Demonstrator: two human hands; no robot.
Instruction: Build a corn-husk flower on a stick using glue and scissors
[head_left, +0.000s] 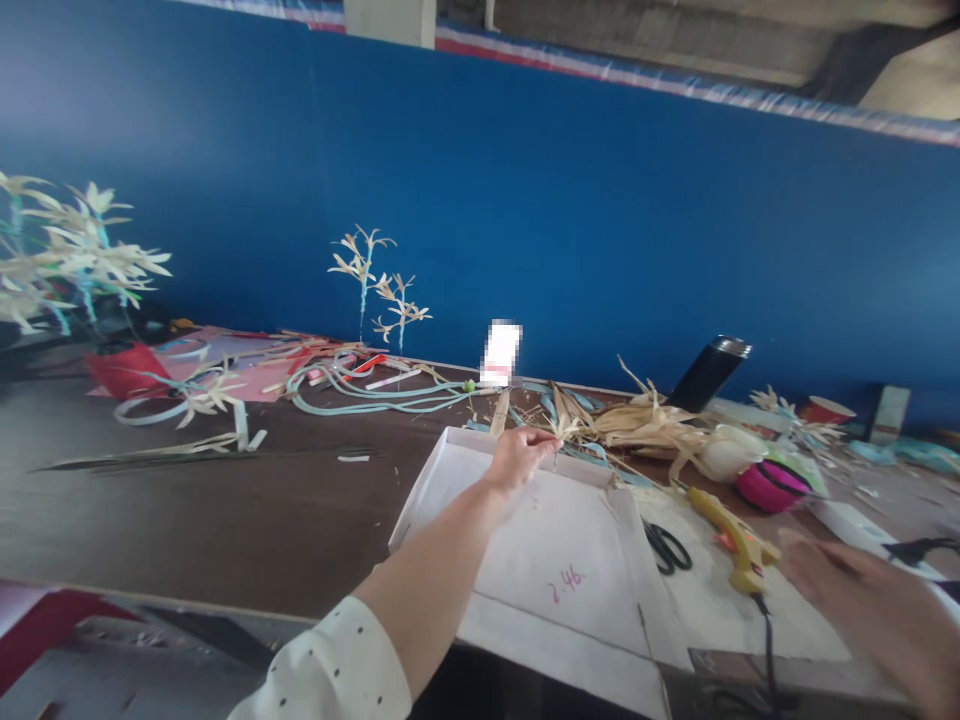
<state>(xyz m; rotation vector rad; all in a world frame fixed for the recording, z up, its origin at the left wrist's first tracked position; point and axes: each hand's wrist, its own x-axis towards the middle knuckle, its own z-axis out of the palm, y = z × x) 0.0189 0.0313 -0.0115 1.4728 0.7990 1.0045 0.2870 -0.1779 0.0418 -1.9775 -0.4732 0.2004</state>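
My left hand reaches forward over the far edge of a white cardboard sheet. Its fingers are pinched on a small pale straw flower at the edge of a heap of dried straw leaves. My right hand hovers low at the right, blurred, fingers stretched out with nothing in them. It is nearest a yellow glue gun, whose black cord runs toward me. Black scissors lie on the sheet between the two hands.
A pink ball, a black flask and a red cup sit at the right. Pale blue strips, red paper and standing straw-flower stems line the blue wall. Dark wooden tabletop stretches left.
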